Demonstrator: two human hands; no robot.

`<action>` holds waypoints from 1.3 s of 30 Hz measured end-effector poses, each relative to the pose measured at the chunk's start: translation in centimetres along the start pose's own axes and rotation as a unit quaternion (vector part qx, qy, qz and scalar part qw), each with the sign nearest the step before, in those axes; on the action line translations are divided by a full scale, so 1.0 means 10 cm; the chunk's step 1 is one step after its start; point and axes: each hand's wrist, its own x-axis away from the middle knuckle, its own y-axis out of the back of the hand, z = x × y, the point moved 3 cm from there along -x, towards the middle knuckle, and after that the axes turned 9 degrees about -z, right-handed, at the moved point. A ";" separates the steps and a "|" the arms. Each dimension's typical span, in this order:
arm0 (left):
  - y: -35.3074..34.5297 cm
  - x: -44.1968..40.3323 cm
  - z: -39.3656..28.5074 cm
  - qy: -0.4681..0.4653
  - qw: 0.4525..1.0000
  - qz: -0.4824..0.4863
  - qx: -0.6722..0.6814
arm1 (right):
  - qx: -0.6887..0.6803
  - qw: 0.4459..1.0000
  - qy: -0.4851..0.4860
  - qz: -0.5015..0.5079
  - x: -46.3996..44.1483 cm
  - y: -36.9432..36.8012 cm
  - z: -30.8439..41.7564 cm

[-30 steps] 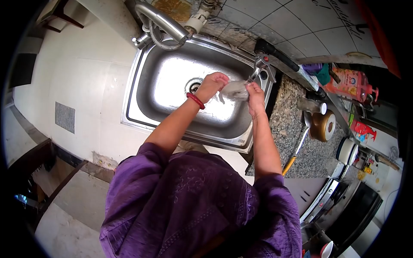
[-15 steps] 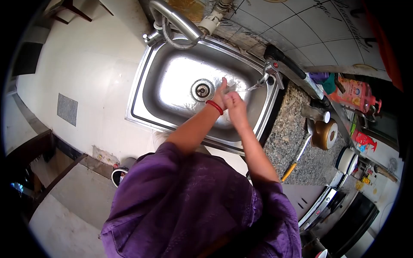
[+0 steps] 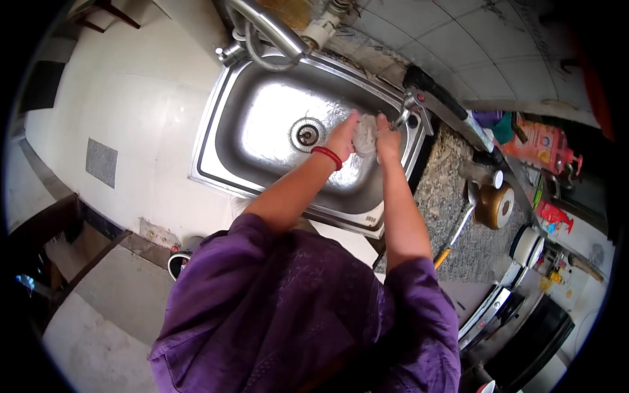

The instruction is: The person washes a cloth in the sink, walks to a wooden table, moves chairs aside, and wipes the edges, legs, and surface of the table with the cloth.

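Observation:
A pale, crumpled cloth (image 3: 364,136) is stretched between my two hands over the right half of the steel sink (image 3: 226,141). My left hand (image 3: 341,139), with a red bangle at the wrist, grips its left side. On the other side my right hand (image 3: 388,140) has its fingers closed on the cloth, close below the tap (image 3: 414,103). Water seems to run from the spout beside my right hand, and the sink floor is wet around the drain (image 3: 306,135). The exact finger grip is partly hidden by the cloth.
A large curved steel spout (image 3: 272,29) reaches over the back left corner. On the granite counter (image 3: 426,196) at right lie a spatula with a yellow handle (image 3: 442,257), a brown pot (image 3: 495,205) and a glass jar (image 3: 481,174). A pink soap bottle (image 3: 540,144) stands behind.
My hands, close together before, have moved apart, and the pale cloth now spreads between them. My right hand has shifted right and up, nearer the tap.

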 end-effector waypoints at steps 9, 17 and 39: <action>0.21 -0.06 0.07 0.203 0.975 -0.071 0.053 | -0.070 0.961 0.167 0.211 0.74 0.47 0.64; -0.16 0.28 -0.18 0.176 0.980 -0.008 -0.093 | -0.072 0.962 0.188 0.185 0.78 0.68 0.72; -0.25 0.22 0.15 -0.175 0.782 -0.023 -0.598 | -0.148 0.975 0.028 0.163 0.29 0.12 0.65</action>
